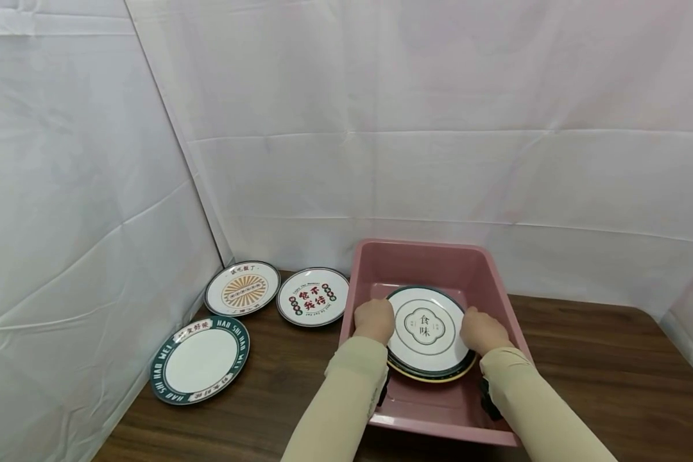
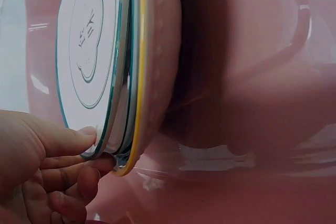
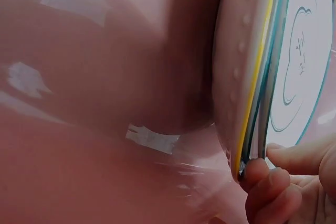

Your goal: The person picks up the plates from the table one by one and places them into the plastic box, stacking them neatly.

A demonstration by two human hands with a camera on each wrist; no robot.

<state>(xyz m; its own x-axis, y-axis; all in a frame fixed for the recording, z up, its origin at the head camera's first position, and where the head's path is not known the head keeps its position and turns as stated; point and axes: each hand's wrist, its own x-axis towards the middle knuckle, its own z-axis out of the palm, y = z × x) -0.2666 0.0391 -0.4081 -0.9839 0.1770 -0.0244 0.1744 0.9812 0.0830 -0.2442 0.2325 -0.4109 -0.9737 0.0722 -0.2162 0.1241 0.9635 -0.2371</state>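
Observation:
A white plate with a dark green rim [image 1: 426, 330] and a flower-shaped motif lies on top of a small stack inside the pink basin [image 1: 430, 260]. Beneath it show another green rim and a yellow-rimmed plate [image 1: 433, 380]. My left hand [image 1: 375, 321] pinches the top plate's left edge, thumb on its face and fingers under the rim in the left wrist view. On the opposite edge my right hand [image 1: 486, 330] pinches the same plate. Both wrist views show a narrow gap between the top plate and those below, near the fingertips.
Left of the basin, on the dark wooden table [image 1: 283, 385], lie a green-rimmed plate [image 1: 202, 362], a plate with an orange sunburst [image 1: 242, 289] and one with red lettering [image 1: 313, 296]. White cloth [image 1: 427, 186] hangs behind and on the left.

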